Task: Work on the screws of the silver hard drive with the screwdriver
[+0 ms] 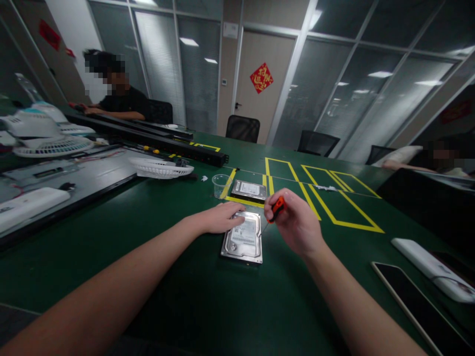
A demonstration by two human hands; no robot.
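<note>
On the green table [166,222]: holding the hard drive [243,242] down under the flat, outstretched left hand [222,217]; pinching an orange screwdriver [277,208] in the right hand [297,225], tip at the drive's right edge. Cover not yet off; second hard drive [249,190] lying untouched beyond.

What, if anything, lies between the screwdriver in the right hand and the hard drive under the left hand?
Nothing visible. The screwdriver in the right hand points its tip at the upper right edge of the hard drive; the left hand rests on its upper left corner.
</note>
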